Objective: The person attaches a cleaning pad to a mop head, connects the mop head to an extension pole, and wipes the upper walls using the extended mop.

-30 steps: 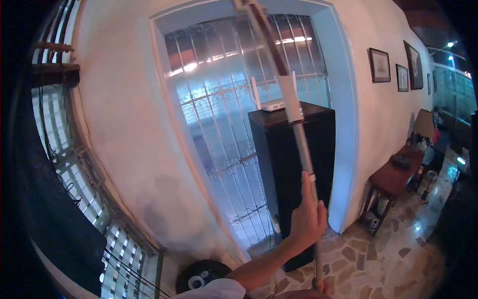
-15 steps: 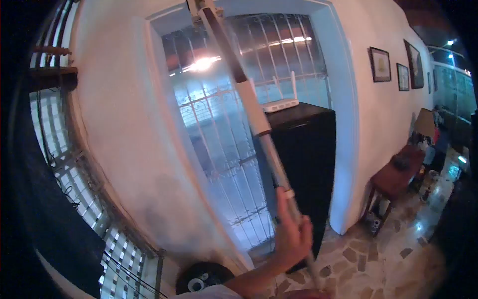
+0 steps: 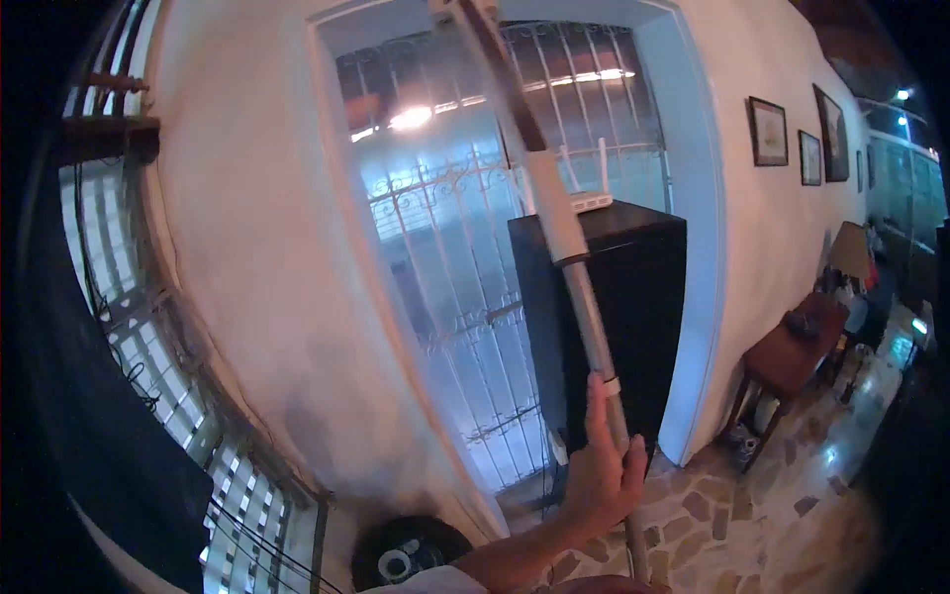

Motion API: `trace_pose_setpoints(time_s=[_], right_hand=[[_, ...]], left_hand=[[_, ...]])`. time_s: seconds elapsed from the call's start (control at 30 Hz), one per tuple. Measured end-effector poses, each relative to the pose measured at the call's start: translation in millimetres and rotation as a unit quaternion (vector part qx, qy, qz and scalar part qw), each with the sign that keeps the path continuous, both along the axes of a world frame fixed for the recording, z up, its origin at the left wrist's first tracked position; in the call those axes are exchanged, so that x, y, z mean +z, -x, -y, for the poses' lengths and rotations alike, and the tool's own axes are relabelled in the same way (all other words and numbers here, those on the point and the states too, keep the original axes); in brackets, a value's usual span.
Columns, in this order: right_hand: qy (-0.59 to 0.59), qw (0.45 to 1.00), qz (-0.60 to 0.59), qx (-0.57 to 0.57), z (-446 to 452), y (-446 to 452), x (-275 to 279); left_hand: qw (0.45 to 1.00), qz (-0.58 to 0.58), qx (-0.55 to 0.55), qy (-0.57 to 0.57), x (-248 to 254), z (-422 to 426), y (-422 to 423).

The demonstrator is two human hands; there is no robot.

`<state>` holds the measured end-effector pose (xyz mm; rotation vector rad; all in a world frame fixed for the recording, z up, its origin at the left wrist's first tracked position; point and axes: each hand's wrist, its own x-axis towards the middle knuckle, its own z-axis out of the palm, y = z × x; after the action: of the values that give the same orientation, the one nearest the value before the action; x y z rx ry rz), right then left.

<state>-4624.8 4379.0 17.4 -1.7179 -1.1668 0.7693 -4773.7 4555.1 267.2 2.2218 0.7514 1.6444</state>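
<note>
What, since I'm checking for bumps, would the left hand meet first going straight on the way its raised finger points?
Besides the pole it holds, the left hand would probably meet the tall black unit beyond, though depth is unclear from this view.

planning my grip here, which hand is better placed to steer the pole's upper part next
Probably the left hand: it holds the pole in plain view, one finger pointing up along it toward that upper part. The right hand cannot be made out, so its placement is uncertain.
</note>
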Motion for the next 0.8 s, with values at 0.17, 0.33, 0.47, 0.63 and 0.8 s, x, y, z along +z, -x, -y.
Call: trace_pose_setpoints(time_s=[0.17,0.33,0.47,0.63,0.8], right_hand=[[-0.015,0.998,0.065,-0.013,15,-20,-15],[-0.091,0.934,0.344,-0.015,22,-61,-28],[-0.055,0.983,0.172,0.019,4,-42,2],[0.017,0.998,-0.026,0.045,-3,-1,32],[0.063,0.99,-0.121,0.038,-4,29,61]], left_hand=[[0.999,-0.002,0.009,-0.054,9,-8,-39],[0.996,0.011,-0.083,-0.018,28,-21,-99],[0.994,0.009,-0.109,0.017,27,-30,-94],[0.997,0.022,-0.07,0.0,18,-30,-57],[0.998,0.048,0.026,0.009,23,-10,-12]])
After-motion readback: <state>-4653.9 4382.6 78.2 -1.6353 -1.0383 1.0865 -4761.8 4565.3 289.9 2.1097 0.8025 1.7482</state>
